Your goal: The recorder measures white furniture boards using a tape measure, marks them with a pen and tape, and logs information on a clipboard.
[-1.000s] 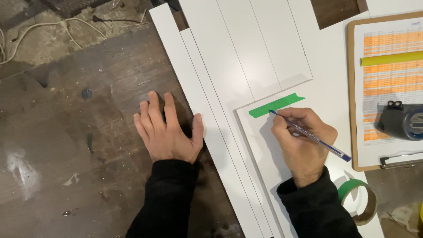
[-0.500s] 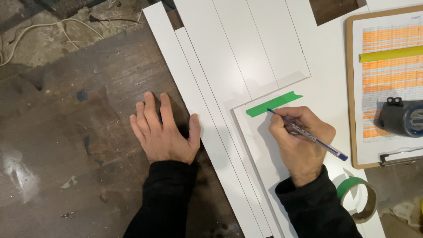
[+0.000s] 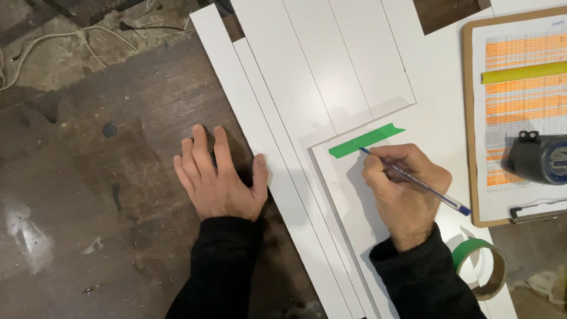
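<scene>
Your left hand [image 3: 221, 177] lies flat and open, palm down on the dark bench [image 3: 106, 195] at centre frame, thumb touching the edge of the outermost white strip [image 3: 248, 118]. Your right hand [image 3: 404, 189] is closed around a blue pen [image 3: 413, 180], whose tip meets the lower left end of the green tape strip [image 3: 366, 140] stuck on the white panel [image 3: 354, 207].

The panel seems only to rest on the stacked boards, though the overlap is hard to read, so pen pressure could shift it and smear the mark; your left hand is not pinning it. The tape is narrow, so a slip puts ink on the white face. At lower right, your sleeve sits just beside the green tape roll [image 3: 479, 266], near the bench edge, and could nudge it off.
</scene>
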